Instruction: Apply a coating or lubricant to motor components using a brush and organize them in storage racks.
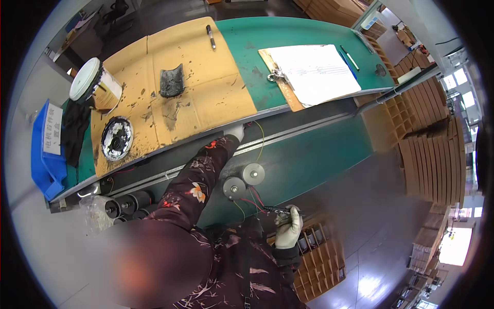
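My left hand, in a white glove, reaches forward to the lower green work surface, under the front edge of the raised shelf. Its fingers are hidden there, close to a thin yellow wire. Near my body my right hand, gloved too, is closed around a dark pen-shaped tool that points left. Red wires lie by its tip. They run from two round grey motors, one nearer and one farther, standing side by side with shafts up.
Stained cardboard covers the shelf's left, bearing a black curved block, a marker, a white bucket and its smeared lid. A clipboard lies right. Dark motors stand lower left; a divided carton sits beside me.
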A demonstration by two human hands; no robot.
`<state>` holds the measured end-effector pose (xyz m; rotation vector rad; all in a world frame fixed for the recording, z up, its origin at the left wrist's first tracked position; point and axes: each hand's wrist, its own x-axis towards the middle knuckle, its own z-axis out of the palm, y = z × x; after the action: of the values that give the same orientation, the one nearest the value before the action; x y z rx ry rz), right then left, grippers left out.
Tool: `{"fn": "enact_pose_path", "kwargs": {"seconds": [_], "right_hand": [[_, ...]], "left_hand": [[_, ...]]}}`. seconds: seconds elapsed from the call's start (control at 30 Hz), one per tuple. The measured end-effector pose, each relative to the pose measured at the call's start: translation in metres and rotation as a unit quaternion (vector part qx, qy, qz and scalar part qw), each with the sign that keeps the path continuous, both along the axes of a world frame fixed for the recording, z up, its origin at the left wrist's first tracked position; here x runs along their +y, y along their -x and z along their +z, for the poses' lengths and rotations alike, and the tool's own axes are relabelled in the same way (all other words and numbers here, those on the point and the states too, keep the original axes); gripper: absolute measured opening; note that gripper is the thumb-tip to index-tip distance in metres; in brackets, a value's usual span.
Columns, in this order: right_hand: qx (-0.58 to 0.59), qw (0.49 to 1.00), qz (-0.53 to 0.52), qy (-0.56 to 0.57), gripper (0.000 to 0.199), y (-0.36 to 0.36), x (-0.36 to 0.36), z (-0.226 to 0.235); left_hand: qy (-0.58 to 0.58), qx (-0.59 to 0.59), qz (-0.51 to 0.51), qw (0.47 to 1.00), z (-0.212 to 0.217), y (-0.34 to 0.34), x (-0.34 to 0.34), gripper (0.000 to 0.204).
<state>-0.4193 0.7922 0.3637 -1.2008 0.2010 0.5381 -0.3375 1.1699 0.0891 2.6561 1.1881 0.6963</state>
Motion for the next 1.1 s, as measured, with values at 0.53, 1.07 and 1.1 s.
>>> {"fn": "enact_pose_path", "kwargs": {"seconds": [0.53, 1.07, 1.1], "right_hand": [[0.053, 0.986, 0.160, -0.017, 0.028, 0.007, 0.038, -0.026], [0.091, 0.967, 0.230, -0.061, 0.027, 0.036, 0.070, -0.012], [0.095, 0.963, 0.243, -0.060, 0.028, 0.038, 0.071, -0.010]], "left_hand": [[0.234, 0.090, 0.097, 0.963, 0.074, 0.326, -0.153, 0.043], [0.409, 0.201, 0.196, 0.868, 0.099, 0.307, -0.047, 0.056], [0.339, 0.151, 0.167, 0.913, 0.123, 0.308, -0.062, 0.056]]}}
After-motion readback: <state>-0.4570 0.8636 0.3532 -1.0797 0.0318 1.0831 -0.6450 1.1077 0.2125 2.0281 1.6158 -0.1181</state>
